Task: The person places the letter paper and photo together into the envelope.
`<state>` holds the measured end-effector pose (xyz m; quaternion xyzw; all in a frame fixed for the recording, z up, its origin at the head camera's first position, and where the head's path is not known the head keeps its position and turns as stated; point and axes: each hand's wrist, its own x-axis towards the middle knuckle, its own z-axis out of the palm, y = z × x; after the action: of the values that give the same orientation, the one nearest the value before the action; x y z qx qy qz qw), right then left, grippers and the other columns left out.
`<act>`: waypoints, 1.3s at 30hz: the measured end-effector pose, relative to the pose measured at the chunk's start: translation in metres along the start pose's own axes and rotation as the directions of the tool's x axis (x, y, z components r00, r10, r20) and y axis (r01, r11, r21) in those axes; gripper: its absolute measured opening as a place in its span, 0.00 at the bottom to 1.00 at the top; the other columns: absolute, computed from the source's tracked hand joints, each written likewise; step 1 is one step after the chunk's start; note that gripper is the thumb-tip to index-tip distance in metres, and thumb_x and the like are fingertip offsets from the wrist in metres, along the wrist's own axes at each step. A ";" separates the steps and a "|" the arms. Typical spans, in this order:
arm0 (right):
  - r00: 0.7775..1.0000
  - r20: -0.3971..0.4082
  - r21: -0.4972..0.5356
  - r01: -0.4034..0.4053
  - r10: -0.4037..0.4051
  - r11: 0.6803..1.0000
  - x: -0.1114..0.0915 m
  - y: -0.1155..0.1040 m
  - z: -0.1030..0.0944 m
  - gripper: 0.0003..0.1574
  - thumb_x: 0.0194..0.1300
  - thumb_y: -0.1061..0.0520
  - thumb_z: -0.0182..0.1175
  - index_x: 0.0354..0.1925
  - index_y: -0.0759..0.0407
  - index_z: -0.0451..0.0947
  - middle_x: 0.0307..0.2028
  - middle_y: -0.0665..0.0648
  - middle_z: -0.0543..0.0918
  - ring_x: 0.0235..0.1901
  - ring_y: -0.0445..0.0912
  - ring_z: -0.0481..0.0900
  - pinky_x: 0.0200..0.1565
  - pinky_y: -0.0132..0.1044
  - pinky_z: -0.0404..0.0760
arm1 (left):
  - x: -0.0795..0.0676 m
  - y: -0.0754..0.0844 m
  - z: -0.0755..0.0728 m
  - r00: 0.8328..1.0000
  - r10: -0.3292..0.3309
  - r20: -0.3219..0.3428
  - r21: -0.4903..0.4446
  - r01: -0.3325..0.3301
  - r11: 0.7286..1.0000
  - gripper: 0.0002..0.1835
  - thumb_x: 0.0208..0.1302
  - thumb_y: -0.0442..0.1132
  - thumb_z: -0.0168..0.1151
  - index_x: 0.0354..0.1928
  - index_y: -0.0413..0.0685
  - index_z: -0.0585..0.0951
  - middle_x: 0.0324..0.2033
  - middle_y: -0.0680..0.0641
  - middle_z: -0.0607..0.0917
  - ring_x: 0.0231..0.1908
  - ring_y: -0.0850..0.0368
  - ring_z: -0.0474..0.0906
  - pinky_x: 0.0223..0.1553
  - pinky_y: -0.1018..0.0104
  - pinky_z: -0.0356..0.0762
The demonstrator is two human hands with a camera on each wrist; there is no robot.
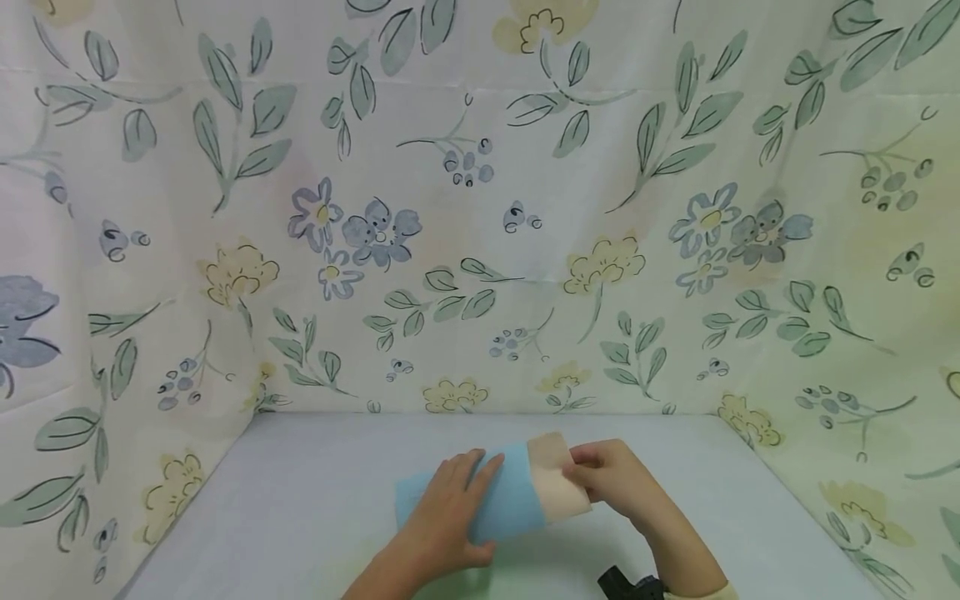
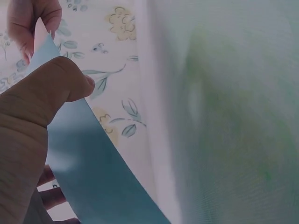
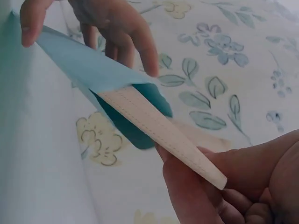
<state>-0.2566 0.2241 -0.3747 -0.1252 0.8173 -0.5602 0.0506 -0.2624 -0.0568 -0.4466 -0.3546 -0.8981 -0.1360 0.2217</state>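
A light blue flat sleeve is held tilted over the white table, its open end toward the right. My left hand grips it, thumb along the near edge and fingers spread over the far face. Out of the opening sticks a beige flat piece, which in the right wrist view shows a dashed, stitch-like line along its edge. My right hand pinches the outer end of this piece between thumb and fingers. The rest of the beige piece is hidden inside the sleeve.
The white tabletop spreads around both hands. Behind it and along both sides hangs a floral cloth. A black device sits at the right wrist, beside a pale yellow cuff.
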 end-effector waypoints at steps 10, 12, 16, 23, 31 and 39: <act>1.000 -0.005 0.045 -0.019 0.020 0.999 -0.003 0.005 -0.007 0.20 0.72 0.65 0.59 0.53 0.83 0.77 0.40 0.64 0.87 0.36 0.52 0.88 0.37 0.44 0.88 | 0.005 0.002 -0.001 0.998 -0.004 0.067 0.045 0.001 0.999 0.62 0.45 0.60 0.80 0.79 0.49 0.56 0.71 0.39 0.68 0.67 0.42 0.67 0.69 0.46 0.67; 1.000 -0.010 0.038 -0.016 0.016 0.999 -0.004 0.005 -0.005 0.20 0.72 0.64 0.59 0.53 0.82 0.78 0.40 0.64 0.87 0.36 0.52 0.88 0.37 0.44 0.88 | 0.005 0.002 -0.002 0.997 0.000 0.071 0.056 -0.004 0.998 0.63 0.46 0.60 0.80 0.80 0.49 0.56 0.72 0.39 0.68 0.67 0.42 0.67 0.69 0.48 0.66; 1.000 0.004 0.015 0.004 -0.004 1.000 -0.005 0.002 0.000 0.19 0.71 0.63 0.61 0.51 0.80 0.80 0.39 0.64 0.88 0.35 0.52 0.88 0.37 0.44 0.88 | 0.005 0.002 -0.004 0.998 0.017 0.055 0.043 -0.019 0.999 0.63 0.45 0.59 0.81 0.80 0.50 0.56 0.73 0.40 0.67 0.67 0.43 0.67 0.68 0.49 0.68; 0.998 0.043 -0.020 0.043 -0.043 0.999 -0.004 -0.004 0.008 0.16 0.70 0.64 0.62 0.50 0.77 0.83 0.36 0.63 0.88 0.34 0.52 0.88 0.35 0.45 0.88 | 0.004 0.002 -0.004 0.999 0.045 0.010 0.038 -0.045 0.998 0.62 0.45 0.59 0.81 0.79 0.50 0.58 0.71 0.40 0.69 0.67 0.43 0.68 0.68 0.48 0.68; 0.987 0.159 0.025 0.011 -0.015 1.000 -0.002 -0.005 0.008 0.15 0.72 0.58 0.61 0.44 0.72 0.84 0.31 0.59 0.88 0.30 0.48 0.85 0.34 0.41 0.86 | 0.002 0.000 -0.001 0.997 0.068 -0.035 0.026 -0.067 0.997 0.62 0.43 0.60 0.81 0.78 0.48 0.60 0.71 0.40 0.69 0.67 0.44 0.67 0.68 0.47 0.67; 0.987 0.160 0.040 -0.006 0.000 0.999 -0.004 -0.007 -0.001 0.13 0.72 0.60 0.60 0.39 0.71 0.84 0.29 0.58 0.86 0.27 0.46 0.84 0.31 0.38 0.84 | 0.002 -0.001 0.003 0.999 -0.034 0.000 0.040 0.034 0.999 0.68 0.36 0.69 0.80 0.75 0.37 0.63 0.61 0.43 0.73 0.58 0.48 0.69 0.65 0.45 0.69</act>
<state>-0.2519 0.2233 -0.3685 -0.1674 0.7992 -0.5648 0.1193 -0.2656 -0.0553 -0.4477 -0.3348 -0.9067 -0.1217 0.2259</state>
